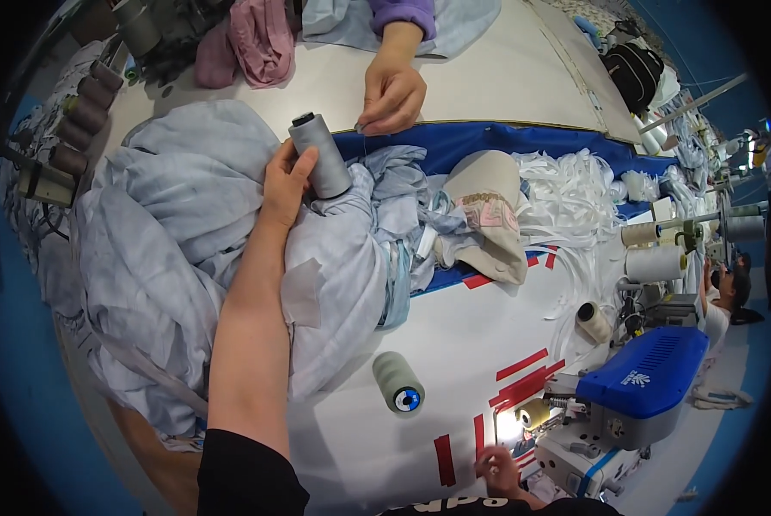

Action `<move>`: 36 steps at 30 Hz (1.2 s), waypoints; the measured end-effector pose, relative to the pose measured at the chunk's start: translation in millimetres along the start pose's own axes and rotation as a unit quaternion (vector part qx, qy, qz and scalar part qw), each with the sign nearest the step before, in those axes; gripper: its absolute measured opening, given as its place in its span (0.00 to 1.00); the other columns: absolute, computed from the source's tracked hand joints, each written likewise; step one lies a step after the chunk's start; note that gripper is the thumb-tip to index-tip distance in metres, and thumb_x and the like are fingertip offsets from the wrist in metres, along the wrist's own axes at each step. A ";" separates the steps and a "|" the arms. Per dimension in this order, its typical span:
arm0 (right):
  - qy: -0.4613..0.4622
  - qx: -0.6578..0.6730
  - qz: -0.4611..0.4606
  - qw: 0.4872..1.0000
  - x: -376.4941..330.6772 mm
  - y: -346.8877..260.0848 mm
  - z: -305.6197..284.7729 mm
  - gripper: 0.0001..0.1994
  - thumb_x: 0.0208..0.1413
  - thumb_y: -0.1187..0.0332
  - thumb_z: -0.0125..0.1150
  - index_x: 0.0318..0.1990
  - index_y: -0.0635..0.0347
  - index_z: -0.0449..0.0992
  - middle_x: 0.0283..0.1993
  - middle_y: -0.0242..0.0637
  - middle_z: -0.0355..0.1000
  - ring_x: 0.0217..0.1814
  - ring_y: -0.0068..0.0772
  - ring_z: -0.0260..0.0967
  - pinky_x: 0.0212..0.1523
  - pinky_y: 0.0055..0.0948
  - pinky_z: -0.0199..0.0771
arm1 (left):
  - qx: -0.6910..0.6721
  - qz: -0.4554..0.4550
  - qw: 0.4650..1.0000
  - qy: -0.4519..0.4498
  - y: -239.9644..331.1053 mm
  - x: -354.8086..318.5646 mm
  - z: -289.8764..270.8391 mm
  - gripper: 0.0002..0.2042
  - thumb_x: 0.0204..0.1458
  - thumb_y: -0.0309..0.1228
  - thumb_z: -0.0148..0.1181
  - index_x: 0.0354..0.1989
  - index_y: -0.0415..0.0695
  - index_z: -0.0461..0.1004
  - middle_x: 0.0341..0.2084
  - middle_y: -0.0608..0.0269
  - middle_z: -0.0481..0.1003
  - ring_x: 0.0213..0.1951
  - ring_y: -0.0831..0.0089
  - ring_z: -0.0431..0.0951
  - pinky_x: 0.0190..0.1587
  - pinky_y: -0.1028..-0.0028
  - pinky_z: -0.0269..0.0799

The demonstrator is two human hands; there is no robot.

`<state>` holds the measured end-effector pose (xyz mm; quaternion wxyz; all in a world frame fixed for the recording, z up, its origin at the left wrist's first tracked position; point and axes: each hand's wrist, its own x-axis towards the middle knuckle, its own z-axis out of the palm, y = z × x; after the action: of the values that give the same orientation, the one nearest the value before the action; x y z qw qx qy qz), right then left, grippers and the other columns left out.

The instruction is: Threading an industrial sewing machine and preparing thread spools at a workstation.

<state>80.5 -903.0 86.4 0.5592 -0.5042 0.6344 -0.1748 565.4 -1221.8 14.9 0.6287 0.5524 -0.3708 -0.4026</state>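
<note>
My left hand (pixel 286 182) reaches far across the table and grips a grey thread cone (pixel 321 156), which stands upright on a heap of pale blue fabric (pixel 175 224). Just beyond the cone, another person's hand (pixel 392 93), in a purple sleeve, pinches a fine thread over a blue cloth strip (pixel 523 139). My right hand (pixel 499 469) is low at the bottom edge, beside the lit needle area of a blue and white sewing machine (pixel 635 391). Its fingers are curled and partly hidden. A second grey cone (pixel 398 384) lies on its side on the white table (pixel 377 456).
A beige cloth piece (pixel 490 211) and a tangle of white tape (pixel 575 198) lie right of the fabric heap. White thread cones (pixel 654 263) stand at the right, a small cone (pixel 593 323) near the machine. Pink fabric (pixel 261 39) lies at the far side, dark cones (pixel 85 112) at the left.
</note>
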 end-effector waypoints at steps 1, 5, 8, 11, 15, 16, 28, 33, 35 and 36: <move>0.075 -0.084 -0.051 0.992 19.7 -31.2 10.1 0.13 0.46 0.80 0.56 0.39 0.61 0.63 0.38 0.41 0.67 0.27 0.26 0.69 0.23 0.24 0.72 | 0.007 0.001 1.000 0.000 0.7 -0.6 -0.3 0.18 0.51 0.40 0.57 0.45 0.42 0.70 0.27 0.73 0.71 0.20 0.89 0.60 0.21 0.87 0.54; 0.192 0.260 -0.165 0.932 111.2 -109.3 65.3 0.12 0.47 0.84 0.50 0.38 0.57 0.62 0.33 0.36 0.64 0.18 0.19 0.60 0.12 0.15 0.61 | -0.014 0.014 1.000 -0.001 4.3 -1.6 1.1 0.18 0.51 0.41 0.57 0.46 0.41 0.70 0.28 0.73 0.71 0.21 0.89 0.60 0.21 0.87 0.54; 0.208 0.357 -0.175 0.894 188.7 -168.7 85.4 0.10 0.51 0.79 0.54 0.41 0.58 0.67 0.32 0.32 0.66 0.22 0.13 0.59 0.13 0.10 0.55 | 0.005 -0.009 1.000 0.006 -1.0 -3.2 -4.1 0.18 0.51 0.40 0.57 0.46 0.41 0.70 0.28 0.73 0.71 0.21 0.89 0.60 0.21 0.87 0.54; 0.068 0.369 -0.293 0.879 254.6 -229.3 102.8 0.16 0.56 0.76 0.51 0.52 0.62 0.65 0.44 0.39 0.68 0.35 0.18 0.65 0.22 0.11 0.61 | -0.001 -0.003 1.000 0.003 1.7 -2.7 -1.6 0.18 0.51 0.39 0.57 0.46 0.41 0.70 0.28 0.73 0.70 0.21 0.89 0.60 0.21 0.86 0.54; -0.101 0.336 -0.363 0.863 332.3 -278.7 138.2 0.16 0.57 0.74 0.51 0.53 0.65 0.64 0.47 0.43 0.69 0.40 0.23 0.69 0.32 0.19 0.72 | -0.010 -0.017 1.000 -0.006 -3.4 -0.6 1.7 0.18 0.51 0.38 0.56 0.47 0.41 0.69 0.28 0.73 0.70 0.21 0.89 0.60 0.21 0.86 0.55; -0.103 0.357 -0.356 0.858 342.8 -281.7 147.8 0.15 0.56 0.74 0.52 0.51 0.66 0.66 0.46 0.43 0.70 0.39 0.24 0.70 0.32 0.19 0.72 | -0.009 -0.007 1.000 -0.007 -4.5 -0.8 0.3 0.19 0.51 0.38 0.57 0.47 0.40 0.69 0.28 0.73 0.70 0.21 0.89 0.60 0.21 0.87 0.54; -0.135 0.386 -0.315 0.856 371.3 -273.9 181.2 0.09 0.53 0.79 0.55 0.43 0.66 0.70 0.42 0.38 0.71 0.42 0.29 0.72 0.38 0.22 0.76 | -0.030 0.016 0.999 -0.029 11.3 -3.8 8.3 0.21 0.52 0.45 0.55 0.44 0.40 0.68 0.24 0.75 0.69 0.20 0.91 0.59 0.20 0.88 0.52; -0.114 0.362 -0.317 0.869 378.3 -271.2 184.5 0.11 0.52 0.78 0.57 0.44 0.66 0.71 0.41 0.36 0.71 0.40 0.24 0.71 0.38 0.19 0.72 | -0.026 0.025 0.999 -0.041 11.6 -4.1 2.6 0.21 0.52 0.45 0.56 0.45 0.39 0.67 0.26 0.74 0.69 0.20 0.91 0.59 0.21 0.88 0.52; -0.104 0.325 -0.338 0.877 379.5 -270.0 183.4 0.11 0.51 0.79 0.57 0.43 0.66 0.71 0.40 0.35 0.71 0.39 0.21 0.70 0.39 0.18 0.71 | -0.033 0.021 0.999 -0.035 11.8 -4.6 5.9 0.21 0.51 0.44 0.56 0.45 0.39 0.67 0.26 0.74 0.70 0.21 0.91 0.59 0.21 0.88 0.52; -0.096 0.288 -0.350 0.886 378.9 -270.6 182.6 0.10 0.51 0.79 0.58 0.42 0.66 0.72 0.39 0.33 0.70 0.37 0.19 0.69 0.38 0.17 0.69 | -0.042 0.015 0.999 -0.029 11.2 -4.7 6.8 0.21 0.51 0.44 0.56 0.45 0.39 0.67 0.27 0.73 0.70 0.21 0.91 0.59 0.21 0.88 0.51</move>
<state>413.2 -1273.5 39.7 0.6407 -0.5244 0.2815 -0.4850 558.4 -1219.4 26.7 0.6464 0.5074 -0.3803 -0.4243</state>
